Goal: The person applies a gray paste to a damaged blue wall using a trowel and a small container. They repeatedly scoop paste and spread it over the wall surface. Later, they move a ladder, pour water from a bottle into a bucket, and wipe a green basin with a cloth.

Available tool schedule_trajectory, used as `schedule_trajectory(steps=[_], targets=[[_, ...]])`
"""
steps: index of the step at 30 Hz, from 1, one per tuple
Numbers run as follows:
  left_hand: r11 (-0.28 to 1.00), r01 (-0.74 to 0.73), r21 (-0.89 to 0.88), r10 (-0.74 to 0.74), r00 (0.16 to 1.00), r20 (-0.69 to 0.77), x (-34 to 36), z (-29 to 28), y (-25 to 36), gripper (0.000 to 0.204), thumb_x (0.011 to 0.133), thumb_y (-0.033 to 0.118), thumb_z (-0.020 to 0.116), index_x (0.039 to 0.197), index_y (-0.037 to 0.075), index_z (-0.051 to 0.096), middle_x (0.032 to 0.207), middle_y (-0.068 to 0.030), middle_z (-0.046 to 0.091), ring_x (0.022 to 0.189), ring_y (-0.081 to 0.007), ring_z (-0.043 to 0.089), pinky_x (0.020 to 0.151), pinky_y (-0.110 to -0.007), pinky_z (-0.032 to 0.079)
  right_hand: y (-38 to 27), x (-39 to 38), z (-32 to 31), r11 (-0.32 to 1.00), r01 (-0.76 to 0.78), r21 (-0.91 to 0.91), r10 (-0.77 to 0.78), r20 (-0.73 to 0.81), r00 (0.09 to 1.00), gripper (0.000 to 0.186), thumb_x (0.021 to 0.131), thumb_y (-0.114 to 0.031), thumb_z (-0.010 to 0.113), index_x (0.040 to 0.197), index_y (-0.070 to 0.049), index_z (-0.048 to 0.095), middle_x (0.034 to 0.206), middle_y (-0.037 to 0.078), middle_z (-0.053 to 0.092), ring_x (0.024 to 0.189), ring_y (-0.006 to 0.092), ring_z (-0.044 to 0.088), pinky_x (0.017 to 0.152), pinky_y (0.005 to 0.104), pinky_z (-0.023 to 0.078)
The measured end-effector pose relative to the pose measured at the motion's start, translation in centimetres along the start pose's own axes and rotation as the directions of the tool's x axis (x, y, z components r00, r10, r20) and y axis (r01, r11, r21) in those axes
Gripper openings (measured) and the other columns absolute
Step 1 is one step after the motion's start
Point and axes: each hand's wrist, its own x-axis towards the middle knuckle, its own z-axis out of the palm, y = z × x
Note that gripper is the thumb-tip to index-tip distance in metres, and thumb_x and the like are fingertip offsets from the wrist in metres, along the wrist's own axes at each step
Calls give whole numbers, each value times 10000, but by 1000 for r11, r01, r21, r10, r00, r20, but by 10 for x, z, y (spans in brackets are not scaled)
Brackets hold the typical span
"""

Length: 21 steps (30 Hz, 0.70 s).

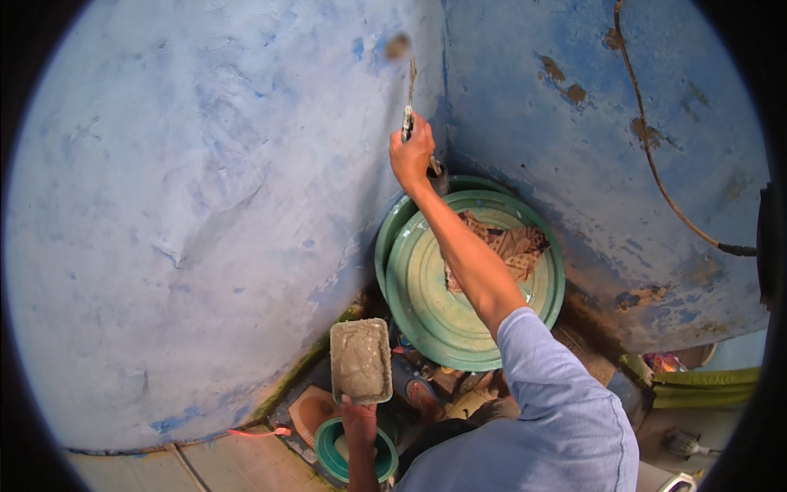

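My right hand (412, 156) is raised toward the blue wall near the corner, its fingers wrapped round the handle of a trowel (412, 84). The blade shows nearly edge-on and carries grey-brown smears. Just above its tip, the wall has a small brown patch (398, 46). Lower down, my left hand (358, 416) grips the near end of a shallow rectangular tray (334, 365). Wet grey mortar (361, 361) fills the tray. Part of my left thumb and fingers is hidden beneath it.
A large green round lid (426, 320) with a patterned cloth (516, 250) sits in the corner. Below the tray stands a green bucket (328, 455). A cable (648, 148) hangs on the right wall. An orange-red strip (261, 432) and a brush (684, 444) lie lower down.
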Motion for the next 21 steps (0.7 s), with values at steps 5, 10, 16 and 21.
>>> schedule_trajectory(steps=[5, 10, 16, 21], targets=[[1000, -6, 20, 7, 999, -42, -6, -7, 0, 631, 940, 331, 569, 1426, 32, 300, 1442, -131, 402, 1320, -280, 409, 1108, -467, 334, -11, 12, 30, 993, -3, -120, 14, 88, 996, 458, 820, -60, 589, 1247, 39, 453, 1047, 234, 489, 838, 403, 597, 714, 471, 507], [999, -26, 33, 27, 999, -31, -4, -9, -1, 619, 953, 330, 545, 1431, 29, 291, 1442, -136, 401, 1324, -284, 404, 1105, -466, 336, -8, -37, 26, 980, 5, -199, 59, 317, 947, 476, 815, -50, 579, 1257, 30, 422, 1029, 226, 477, 813, 414, 607, 701, 486, 511], [997, 17, 79, -21, 998, 55, 13, -7, 4, 604, 985, 329, 467, 1459, 33, 238, 1502, -142, 301, 1382, -286, 302, 1141, -480, 258, -3, -65, -44, 992, 116, 43, -122, 190, 974, 392, 810, -64, 572, 1190, 19, 523, 1078, 226, 575, 876, 418, 613, 776, 459, 504], [1000, 19, -2, -20, 998, -62, 51, -2, -8, 474, 954, 253, 551, 1335, 6, 417, 1391, -116, 453, 1300, -257, 413, 1100, -472, 304, -24, -90, -169, 972, -215, 92, 103, 659, 745, 356, 840, -89, 576, 1178, 21, 566, 922, 159, 660, 780, 249, 630, 722, 344, 493]])
